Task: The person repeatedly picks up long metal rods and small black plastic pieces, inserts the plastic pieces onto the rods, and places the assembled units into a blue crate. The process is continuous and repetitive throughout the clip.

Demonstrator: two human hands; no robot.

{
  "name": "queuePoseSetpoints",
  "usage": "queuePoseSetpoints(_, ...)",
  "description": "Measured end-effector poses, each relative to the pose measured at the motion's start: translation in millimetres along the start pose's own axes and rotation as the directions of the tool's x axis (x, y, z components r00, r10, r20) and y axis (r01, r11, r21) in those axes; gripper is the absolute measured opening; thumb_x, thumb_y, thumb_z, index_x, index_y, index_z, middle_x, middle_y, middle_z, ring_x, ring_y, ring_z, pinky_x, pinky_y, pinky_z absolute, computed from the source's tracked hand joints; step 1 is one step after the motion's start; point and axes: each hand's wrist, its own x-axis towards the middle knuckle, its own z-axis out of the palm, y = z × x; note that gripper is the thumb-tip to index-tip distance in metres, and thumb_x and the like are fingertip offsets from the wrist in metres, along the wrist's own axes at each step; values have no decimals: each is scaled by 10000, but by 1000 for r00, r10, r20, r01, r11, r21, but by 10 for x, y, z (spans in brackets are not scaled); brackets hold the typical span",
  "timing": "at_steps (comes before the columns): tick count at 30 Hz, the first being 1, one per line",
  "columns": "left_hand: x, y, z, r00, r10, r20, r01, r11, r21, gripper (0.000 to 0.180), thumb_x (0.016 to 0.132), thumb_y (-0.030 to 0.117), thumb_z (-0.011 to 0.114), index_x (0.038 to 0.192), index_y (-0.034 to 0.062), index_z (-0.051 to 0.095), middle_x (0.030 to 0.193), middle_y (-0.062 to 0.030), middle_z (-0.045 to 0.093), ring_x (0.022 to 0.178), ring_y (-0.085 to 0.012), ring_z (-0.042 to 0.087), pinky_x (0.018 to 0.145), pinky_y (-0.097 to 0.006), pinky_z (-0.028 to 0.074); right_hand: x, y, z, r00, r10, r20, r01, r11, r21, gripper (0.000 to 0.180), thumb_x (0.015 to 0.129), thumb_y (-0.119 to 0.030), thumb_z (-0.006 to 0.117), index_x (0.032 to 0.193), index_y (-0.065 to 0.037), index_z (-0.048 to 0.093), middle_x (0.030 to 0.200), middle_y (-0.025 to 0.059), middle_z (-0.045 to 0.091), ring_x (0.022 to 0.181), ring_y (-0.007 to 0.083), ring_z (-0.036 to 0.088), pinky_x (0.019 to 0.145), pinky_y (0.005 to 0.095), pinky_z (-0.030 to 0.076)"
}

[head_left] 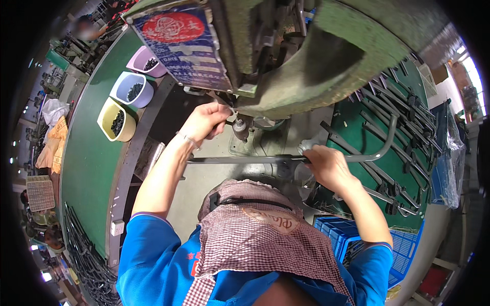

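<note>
The long dark metal arm lay flat across the bed of the green press machine, just under its ram, with a curved grey end running off to the right. The right hand had its fingers curled closed around the arm near its middle, while the left hand was raised beside the ram, fingers pressed together in a pinch on some small part I could not make out. To do this step well, I judged the arm should be kept level and seated squarely under the ram, with both hands' fingertips held clear of the tool. To the left, on the green belt, stood three tubs in a row: a yellow tub, a blue tub and a pink tub, each holding small dark parts. A blue crate sat at lower right, its contents not visible.
</note>
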Motion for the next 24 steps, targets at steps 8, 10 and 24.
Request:
queuePoseSetpoints(8,-619,-112,-341,878,472,-76,0,159,987,364,795,231,760,1144,147,698,852,-131,712,798,-334,691,693,-433,538,843,-675,328,989,36,-141,-54,990,-127,322,841,-306,695,1109,-145,617,948,54,647,877,247,645,699,392,523)
queuePoseSetpoints(10,-585,-61,-530,809,584,-61,-51,174,983,299,810,212,747,1101,147,717,880,-120,716,809,-325,692,696,-421,537,922,-759,312,988,145,-45,-151,961,-233,414,900,-413,653,1240,-182,611,1077,34,673,1015,221,646,802,367,529)
queuePoseSetpoints(24,-196,260,-943,834,546,75,-161,112,981,281,850,266,705,1100,138,710,879,-137,721,850,-329,695,732,-432,543,1243,-688,574,932,55,-357,-147,961,-234,571,902,-482,641,1395,-206,558,1376,37,574,1273,257,511,1084,420,395)
